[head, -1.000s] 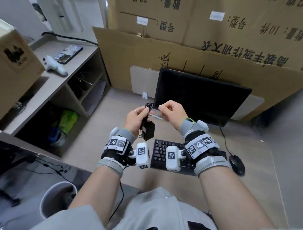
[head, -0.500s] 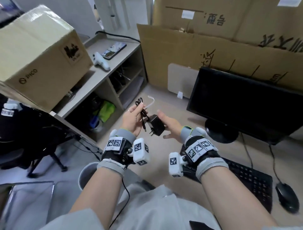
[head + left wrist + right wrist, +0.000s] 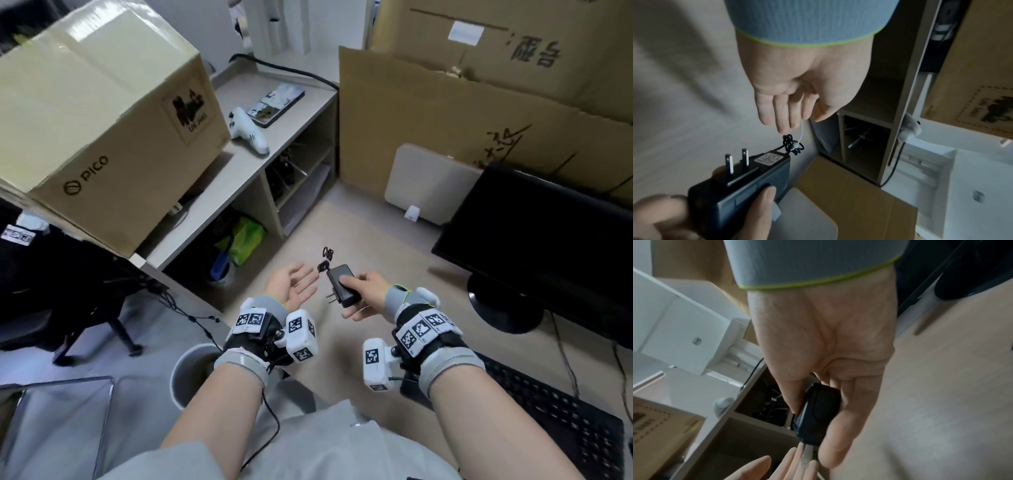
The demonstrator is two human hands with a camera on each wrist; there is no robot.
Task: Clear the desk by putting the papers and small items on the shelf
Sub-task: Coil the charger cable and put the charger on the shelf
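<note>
Black and boxy, the power adapter (image 3: 343, 285) is sitting in the right hand (image 3: 368, 294), whose grip is clamping it with the thumb pressing on top and the fingers curling underneath; its two prongs (image 3: 736, 162) are pointing toward the left hand (image 3: 294, 287), which is lying palm-up with fingers straight, grasping nothing; the bundled cord (image 3: 324, 260) is hanging off the adapter's far end, just beyond the left fingertips (image 3: 784, 124); both hands are hovering over bare table (image 3: 370, 236) beside the shelf (image 3: 239, 171); a cardboard box (image 3: 102, 113), a white controller (image 3: 246, 132) and a phone (image 3: 275, 104) are occupying the shelf top; the monitor (image 3: 537, 253) is standing well apart at right.
</note>
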